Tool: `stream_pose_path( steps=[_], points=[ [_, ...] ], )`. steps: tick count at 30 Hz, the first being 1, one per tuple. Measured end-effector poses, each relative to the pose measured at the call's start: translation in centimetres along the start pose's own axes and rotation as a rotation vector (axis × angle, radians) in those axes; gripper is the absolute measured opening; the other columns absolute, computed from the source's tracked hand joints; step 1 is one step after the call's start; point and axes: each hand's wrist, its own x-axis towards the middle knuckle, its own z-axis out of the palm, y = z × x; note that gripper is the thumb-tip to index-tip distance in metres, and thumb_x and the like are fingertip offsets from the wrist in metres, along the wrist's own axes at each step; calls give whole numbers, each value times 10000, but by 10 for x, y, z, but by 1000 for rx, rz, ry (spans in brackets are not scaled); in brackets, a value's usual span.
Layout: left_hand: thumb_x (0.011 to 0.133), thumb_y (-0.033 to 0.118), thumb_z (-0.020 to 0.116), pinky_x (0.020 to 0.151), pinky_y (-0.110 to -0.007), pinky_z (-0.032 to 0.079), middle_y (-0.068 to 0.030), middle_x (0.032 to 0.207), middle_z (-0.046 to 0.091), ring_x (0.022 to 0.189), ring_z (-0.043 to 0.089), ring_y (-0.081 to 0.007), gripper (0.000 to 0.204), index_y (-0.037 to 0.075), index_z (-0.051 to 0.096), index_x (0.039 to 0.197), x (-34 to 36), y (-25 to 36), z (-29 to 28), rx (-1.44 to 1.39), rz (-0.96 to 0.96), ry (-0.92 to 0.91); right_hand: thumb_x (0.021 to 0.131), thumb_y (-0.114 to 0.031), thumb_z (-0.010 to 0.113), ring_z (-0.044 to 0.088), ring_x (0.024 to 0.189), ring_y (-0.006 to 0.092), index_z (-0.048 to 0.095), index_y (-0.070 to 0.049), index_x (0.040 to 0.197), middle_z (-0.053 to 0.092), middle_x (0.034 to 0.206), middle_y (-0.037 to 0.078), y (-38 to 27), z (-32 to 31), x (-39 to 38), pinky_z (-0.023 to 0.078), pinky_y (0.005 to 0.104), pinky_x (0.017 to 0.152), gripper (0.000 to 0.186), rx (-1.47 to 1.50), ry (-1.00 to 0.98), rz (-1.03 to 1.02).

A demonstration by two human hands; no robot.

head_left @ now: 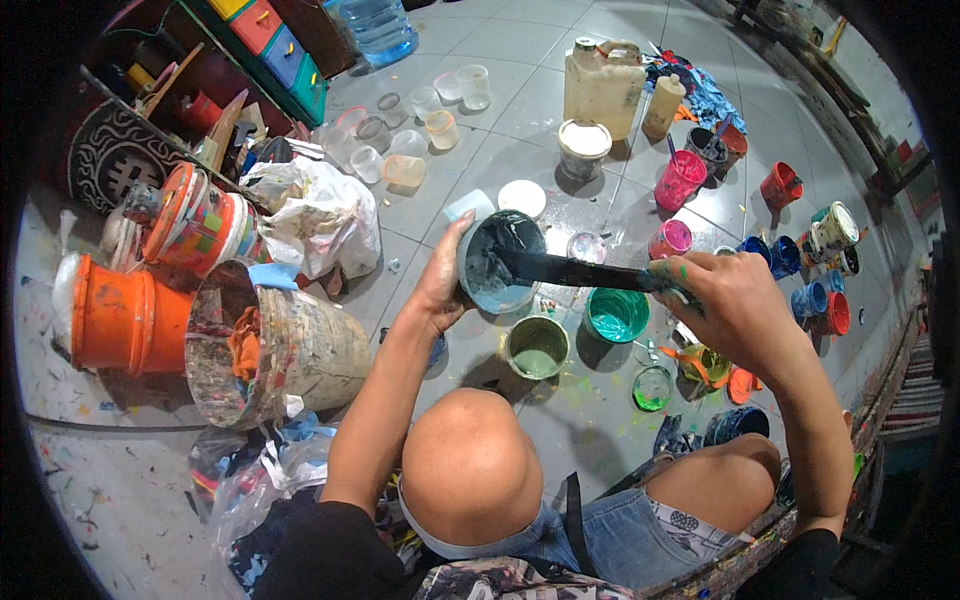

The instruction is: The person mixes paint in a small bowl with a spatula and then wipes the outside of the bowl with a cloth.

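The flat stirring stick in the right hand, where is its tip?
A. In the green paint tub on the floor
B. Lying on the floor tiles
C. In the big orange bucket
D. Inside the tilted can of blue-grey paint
D: the right hand holds the dark stirring stick, and its tip is in the blue-grey paint can that the left hand tilts.

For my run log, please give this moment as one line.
left hand: holds tilted paint can | right hand: holds dark stir stick in can
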Motion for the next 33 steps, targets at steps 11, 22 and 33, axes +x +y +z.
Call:
stream_pose_path(
  steps=[11,22,33],
  points=[
    [979,506,404,920,-414,538,-105,1162,652,1047,652,-216,545,55,563,1239,6,-6,-3,14,32,-37,808,-167,719,636,689,357,679,-75,988,672,815,161,0,8,-7,498,434,635,206,216,-11,83],
    [987,480,418,928,-393,539,-111,1170,649,1054,653,-216,537,35,541,1261,-1,-5,-1,-43,139,-54,829,-225,716,595,723,389,668,-26,993,608,733,198,-3,20,-12,466,466,719,262,447,-4,184],
    [982,501,418,907,-396,560,-143,1144,662,1002,678,-236,583,1,560,1246,-9,-2,3,0,35,-90,837,-214,724,603,695,197,684,19,1012,664,793,143,5,21,-8,475,351,666,294,728,-112,295]
  ],
)
